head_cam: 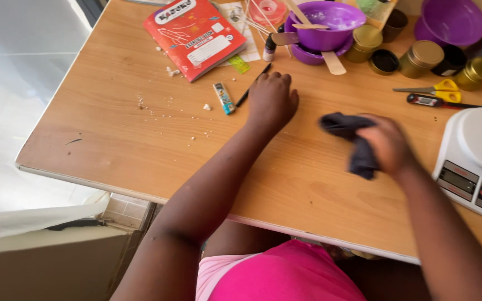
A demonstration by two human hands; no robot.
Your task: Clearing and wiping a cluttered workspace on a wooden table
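My right hand grips a dark grey cloth and presses it on the wooden table; the hand is blurred. My left hand rests knuckles-down on the table with fingers curled, holding nothing. Just beyond its fingertips lie a thin black pen and a small lighter. White crumbs are scattered over the left part of the table.
A red exercise book lies at the back. Purple bowls with wooden sticks, gold tins, yellow-handled scissors and a probe thermometer crowd the back right. A white kitchen scale stands at right.
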